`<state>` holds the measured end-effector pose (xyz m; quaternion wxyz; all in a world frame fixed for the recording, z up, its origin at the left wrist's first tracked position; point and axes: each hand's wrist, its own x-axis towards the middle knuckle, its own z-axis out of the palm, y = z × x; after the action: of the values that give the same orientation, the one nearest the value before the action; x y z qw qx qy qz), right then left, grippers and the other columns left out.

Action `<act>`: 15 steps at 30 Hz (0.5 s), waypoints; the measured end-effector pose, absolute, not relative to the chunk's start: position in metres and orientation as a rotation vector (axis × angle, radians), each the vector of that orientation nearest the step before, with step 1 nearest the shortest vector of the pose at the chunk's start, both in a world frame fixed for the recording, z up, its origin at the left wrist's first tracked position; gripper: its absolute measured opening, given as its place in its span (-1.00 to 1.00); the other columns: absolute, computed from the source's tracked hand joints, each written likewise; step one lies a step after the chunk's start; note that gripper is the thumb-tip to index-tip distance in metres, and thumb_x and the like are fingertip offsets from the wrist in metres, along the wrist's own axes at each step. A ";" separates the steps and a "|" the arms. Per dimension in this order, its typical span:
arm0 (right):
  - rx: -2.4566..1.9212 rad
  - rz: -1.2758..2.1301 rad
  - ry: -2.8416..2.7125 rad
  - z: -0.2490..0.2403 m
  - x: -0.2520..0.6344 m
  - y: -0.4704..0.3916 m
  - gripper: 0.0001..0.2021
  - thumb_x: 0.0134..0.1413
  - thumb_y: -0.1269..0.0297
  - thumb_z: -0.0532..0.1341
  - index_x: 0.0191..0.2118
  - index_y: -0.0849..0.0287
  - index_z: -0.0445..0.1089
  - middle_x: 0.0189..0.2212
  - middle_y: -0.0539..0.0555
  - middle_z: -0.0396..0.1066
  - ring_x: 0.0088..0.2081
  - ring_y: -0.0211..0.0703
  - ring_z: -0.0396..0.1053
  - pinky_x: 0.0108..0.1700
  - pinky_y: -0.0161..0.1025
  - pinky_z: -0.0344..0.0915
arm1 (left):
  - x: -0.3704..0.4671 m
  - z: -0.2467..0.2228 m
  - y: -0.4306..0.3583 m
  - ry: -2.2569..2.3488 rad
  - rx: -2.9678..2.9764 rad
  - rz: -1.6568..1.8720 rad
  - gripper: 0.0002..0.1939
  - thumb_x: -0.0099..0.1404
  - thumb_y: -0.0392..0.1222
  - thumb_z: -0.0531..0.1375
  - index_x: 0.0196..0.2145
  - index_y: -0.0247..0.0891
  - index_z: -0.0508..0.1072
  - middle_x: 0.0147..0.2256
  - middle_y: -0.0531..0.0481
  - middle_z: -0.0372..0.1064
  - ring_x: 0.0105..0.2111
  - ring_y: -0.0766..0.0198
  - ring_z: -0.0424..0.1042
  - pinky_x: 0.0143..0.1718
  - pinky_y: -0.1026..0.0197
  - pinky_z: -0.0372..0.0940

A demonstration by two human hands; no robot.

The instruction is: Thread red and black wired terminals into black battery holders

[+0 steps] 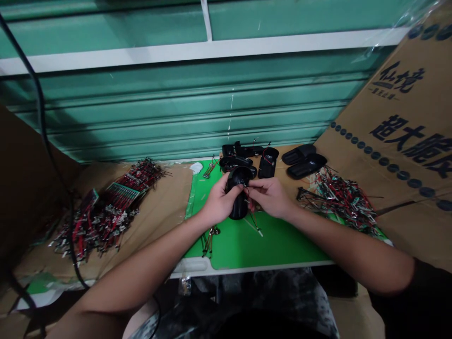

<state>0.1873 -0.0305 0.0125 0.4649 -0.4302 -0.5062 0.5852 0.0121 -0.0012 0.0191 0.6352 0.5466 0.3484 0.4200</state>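
My left hand (222,198) is closed around a black plastic shell (239,211), oblong with rounded ends, thumb across its front. My right hand (271,195) meets it from the other side, its fingers pinched at thin red wires (251,205) by the shell's edge. What sits inside the shell is too small and dark to make out. A pale wire end (260,232) dangles below, over the green board (282,245). Behind my hands lie several similar black shells, one of them (268,162) with a red wire on it.
To the left, a heap of wired small circuit boards (106,212) covers cardboard. A tangle of red and black wires (344,200) lies at right, near two black shells (306,165). Cardboard (399,132) rises at right, and a black cable (42,113) hangs at left.
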 end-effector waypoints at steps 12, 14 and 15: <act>-1.126 1.348 -1.290 0.022 0.191 -0.030 -0.56 0.06 -0.15 0.45 -0.50 0.15 0.49 -0.70 0.02 0.43 -0.68 -0.18 0.39 -0.64 -0.30 0.34 | 0.011 0.024 0.000 0.796 1.350 0.998 -0.68 0.22 -0.04 0.41 -0.16 -0.26 0.52 -0.35 0.04 0.44 -0.35 0.21 0.40 -0.27 0.19 0.35; -1.140 1.337 -1.297 0.022 0.190 -0.030 -0.56 0.06 -0.15 0.45 -0.49 0.14 0.48 -0.70 0.02 0.43 -0.68 -0.18 0.39 -0.64 -0.30 0.33 | 0.012 0.024 -0.001 0.797 1.345 0.994 -0.68 0.22 -0.04 0.40 -0.16 -0.26 0.52 -0.36 0.05 0.44 -0.36 0.22 0.39 -0.28 0.20 0.34; -1.142 1.336 -1.299 0.022 0.190 -0.031 -0.56 0.05 -0.15 0.45 -0.49 0.14 0.48 -0.70 0.01 0.43 -0.68 -0.19 0.38 -0.65 -0.30 0.33 | 0.012 0.023 -0.001 0.800 1.343 0.991 -0.68 0.21 -0.04 0.40 -0.16 -0.26 0.52 -0.36 0.05 0.44 -0.36 0.22 0.39 -0.28 0.20 0.34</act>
<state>0.1903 -0.0308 0.0219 0.4601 -0.4639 -0.5279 0.5427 0.0119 -0.0011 0.0232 0.6015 0.5796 0.3452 0.4279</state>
